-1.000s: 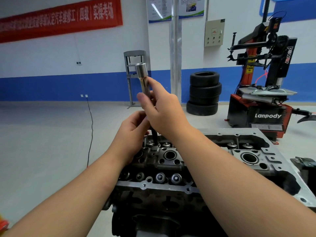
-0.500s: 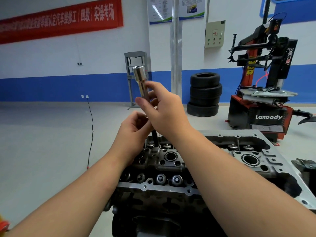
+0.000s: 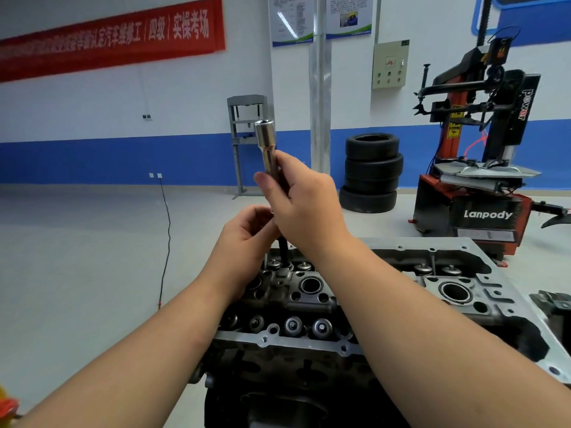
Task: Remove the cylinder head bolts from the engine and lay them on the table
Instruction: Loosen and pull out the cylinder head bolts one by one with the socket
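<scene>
With my right hand [image 3: 304, 205] wrapped round the socket extension [image 3: 269, 152], my left hand [image 3: 247, 239] pinches it just below; a dark bolt shank [image 3: 283, 250] hangs under both grips, over the cylinder head [image 3: 309, 291].

A stack of black tyres [image 3: 371, 173] sits on the pale floor against the blue-banded wall. Right of the tyres stands a red and black tyre changer [image 3: 482, 168] marked Lanpody. Left of them rises a silver pillar [image 3: 320, 97], then a grey press frame [image 3: 244, 140]. Farther left, high up, hangs a red banner [image 3: 111, 38].
</scene>
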### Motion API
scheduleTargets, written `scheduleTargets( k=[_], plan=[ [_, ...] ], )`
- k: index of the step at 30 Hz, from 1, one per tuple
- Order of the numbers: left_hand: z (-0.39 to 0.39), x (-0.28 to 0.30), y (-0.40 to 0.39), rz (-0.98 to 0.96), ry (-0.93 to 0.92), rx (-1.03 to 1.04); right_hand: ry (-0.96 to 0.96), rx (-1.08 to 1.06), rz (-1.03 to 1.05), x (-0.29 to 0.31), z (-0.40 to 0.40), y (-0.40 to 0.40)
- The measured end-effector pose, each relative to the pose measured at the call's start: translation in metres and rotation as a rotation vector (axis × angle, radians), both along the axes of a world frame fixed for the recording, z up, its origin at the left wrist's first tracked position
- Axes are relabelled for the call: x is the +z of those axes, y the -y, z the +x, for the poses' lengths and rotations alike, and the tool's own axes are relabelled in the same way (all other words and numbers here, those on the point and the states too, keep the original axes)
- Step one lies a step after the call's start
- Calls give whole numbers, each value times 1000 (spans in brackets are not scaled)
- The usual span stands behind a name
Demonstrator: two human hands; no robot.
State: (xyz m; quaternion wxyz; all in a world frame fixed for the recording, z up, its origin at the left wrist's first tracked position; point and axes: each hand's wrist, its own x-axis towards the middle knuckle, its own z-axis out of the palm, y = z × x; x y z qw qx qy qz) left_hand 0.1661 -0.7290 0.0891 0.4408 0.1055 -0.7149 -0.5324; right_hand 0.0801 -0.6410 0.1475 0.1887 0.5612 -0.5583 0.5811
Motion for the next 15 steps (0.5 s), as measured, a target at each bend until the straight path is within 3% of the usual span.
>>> scheduleTargets(
  k=[4,11,15],
  plan=[
    [1,0,0,2,64,-78,133,97,141,2,2,-2],
    [1,0,1,-19,-18,4,-24,9,16,0,2,-3],
    [1,0,-1,6,17,-61,87,74,142,3,4,-1]
  ],
)
